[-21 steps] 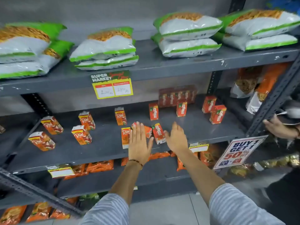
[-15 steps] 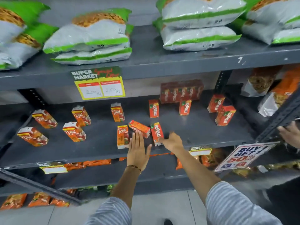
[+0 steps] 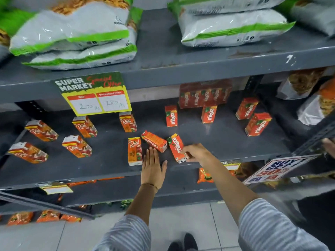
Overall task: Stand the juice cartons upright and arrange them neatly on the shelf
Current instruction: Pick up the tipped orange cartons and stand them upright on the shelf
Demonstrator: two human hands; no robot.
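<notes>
Rt hand point(image 3: 196, 153) pinching Maaza carton point(image 3: 176, 147) at base, lt hand point(image 3: 153, 168) open flat; light, rigid, prob. tips easily, grip mid-sides.

Even indoor light; edges motion-blurred; wide-angle bending

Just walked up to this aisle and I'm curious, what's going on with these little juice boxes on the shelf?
A person is tidying scattered juice cartons on the grey middle shelf. Their right hand grips the lower end of a Maaza carton lying flat near the front edge. The left hand rests open on the shelf, just below another toppled carton and beside a Real carton. Other cartons further back stand loosely spaced, not yet lined up.
</notes>
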